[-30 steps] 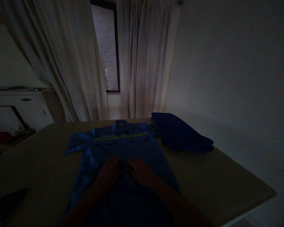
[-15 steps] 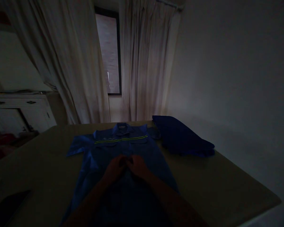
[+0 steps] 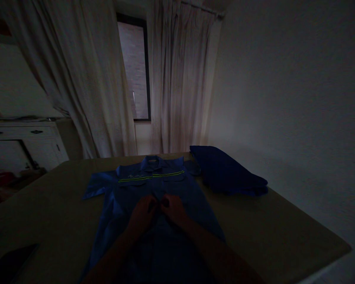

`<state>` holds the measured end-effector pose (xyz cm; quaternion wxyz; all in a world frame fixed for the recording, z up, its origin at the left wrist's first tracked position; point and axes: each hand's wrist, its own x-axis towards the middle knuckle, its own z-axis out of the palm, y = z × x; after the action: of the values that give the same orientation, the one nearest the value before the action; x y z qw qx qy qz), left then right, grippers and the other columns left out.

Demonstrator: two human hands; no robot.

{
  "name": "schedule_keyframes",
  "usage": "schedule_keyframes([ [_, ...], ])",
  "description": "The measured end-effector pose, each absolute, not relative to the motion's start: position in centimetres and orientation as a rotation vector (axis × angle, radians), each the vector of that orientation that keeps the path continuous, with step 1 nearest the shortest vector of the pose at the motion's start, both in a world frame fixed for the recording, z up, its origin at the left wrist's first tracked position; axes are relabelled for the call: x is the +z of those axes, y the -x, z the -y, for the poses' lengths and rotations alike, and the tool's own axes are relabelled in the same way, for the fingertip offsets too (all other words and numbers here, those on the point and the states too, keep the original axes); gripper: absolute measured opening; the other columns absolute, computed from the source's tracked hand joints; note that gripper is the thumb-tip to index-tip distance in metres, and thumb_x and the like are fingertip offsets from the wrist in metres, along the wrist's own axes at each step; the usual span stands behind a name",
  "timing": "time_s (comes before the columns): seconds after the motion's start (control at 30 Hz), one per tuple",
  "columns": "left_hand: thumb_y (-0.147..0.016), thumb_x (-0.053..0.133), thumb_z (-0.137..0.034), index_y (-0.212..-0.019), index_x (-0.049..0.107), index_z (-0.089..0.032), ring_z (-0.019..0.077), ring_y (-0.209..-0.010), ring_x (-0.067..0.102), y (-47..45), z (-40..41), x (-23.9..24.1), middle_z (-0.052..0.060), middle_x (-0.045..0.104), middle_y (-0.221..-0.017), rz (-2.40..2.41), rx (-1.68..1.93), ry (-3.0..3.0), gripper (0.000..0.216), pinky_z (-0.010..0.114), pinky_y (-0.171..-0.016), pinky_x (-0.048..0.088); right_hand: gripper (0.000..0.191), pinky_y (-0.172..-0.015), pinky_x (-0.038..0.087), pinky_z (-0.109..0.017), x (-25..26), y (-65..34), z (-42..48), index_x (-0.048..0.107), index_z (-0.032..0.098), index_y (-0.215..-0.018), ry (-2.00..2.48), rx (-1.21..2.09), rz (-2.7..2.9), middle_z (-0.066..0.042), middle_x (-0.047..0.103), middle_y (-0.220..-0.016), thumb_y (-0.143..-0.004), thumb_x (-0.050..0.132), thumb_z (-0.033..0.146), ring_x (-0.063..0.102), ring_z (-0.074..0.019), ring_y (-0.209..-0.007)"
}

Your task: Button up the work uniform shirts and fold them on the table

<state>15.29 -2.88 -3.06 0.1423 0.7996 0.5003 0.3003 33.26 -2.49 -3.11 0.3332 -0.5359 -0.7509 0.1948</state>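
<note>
A blue short-sleeved work shirt lies front side up, its collar towards the window and yellow-green stripes across the chest. Over the middle of its front, below the chest pockets, my left hand pinches the cloth at the front opening. Close beside it my right hand is also closed, fingertips pinching the other side of the opening. Dim light hides the fingertips and any button between them. The left sleeve in view is spread out; the other reaches under a folded dark blue cloth.
The folded dark blue cloth lies at the right of the table, near the wall. A dark flat object rests at the front left. Curtains and a window stand behind; a white cabinet is at the far left.
My fingertips have drawn slightly apart, with the right hand a little further right. Both hands stay at the shirt front. The camera view has shifted slightly.
</note>
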Motion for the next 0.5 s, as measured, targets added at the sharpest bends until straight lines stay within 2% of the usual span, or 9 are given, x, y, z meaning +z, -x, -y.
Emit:
schedule_keyframes([
  [0.17, -0.095, 0.047, -0.020, -0.097, 0.064, -0.025, 0.0210, -0.102, 0.060, -14.7, 3.2, -2.2, 0.005, 0.066, -0.104, -1.356, 0.832, -2.437, 0.018, 0.035, -0.097, 0.044, 0.015, -0.070, 0.041, -0.025, -3.0, -33.2, 2.7, 0.072, 0.018, -0.094, 1.423, 0.426, 2.091, -0.005, 0.075, -0.089, -0.087, 0.065, 0.030, 0.067, -0.0188, -0.081],
  [0.4, -0.099, 0.039, -0.021, -0.097, 0.060, -0.022, 0.0193, -0.094, 0.066, -14.8, 3.2, -1.9, 0.005, 0.070, -0.101, -1.475, 0.531, -2.382, 0.021, 0.031, -0.084, 0.046, 0.020, -0.071, 0.041, -0.025, -2.6, -33.1, 3.2, 0.073, 0.017, -0.098, 1.364, 0.489, 2.082, -0.006, 0.076, -0.091, -0.092, 0.060, 0.030, 0.067, -0.0179, -0.082],
  [0.5, -0.099, 0.037, -0.020, -0.100, 0.057, -0.021, 0.0209, -0.097, 0.065, -15.0, 3.2, -2.3, 0.007, 0.069, -0.102, -1.577, 0.411, -2.422, 0.019, 0.031, -0.084, 0.045, 0.021, -0.067, 0.039, -0.024, -2.3, -33.1, 3.3, 0.074, 0.016, -0.096, 1.316, 0.540, 2.098, -0.005, 0.075, -0.088, -0.092, 0.060, 0.030, 0.065, -0.0167, -0.077],
])
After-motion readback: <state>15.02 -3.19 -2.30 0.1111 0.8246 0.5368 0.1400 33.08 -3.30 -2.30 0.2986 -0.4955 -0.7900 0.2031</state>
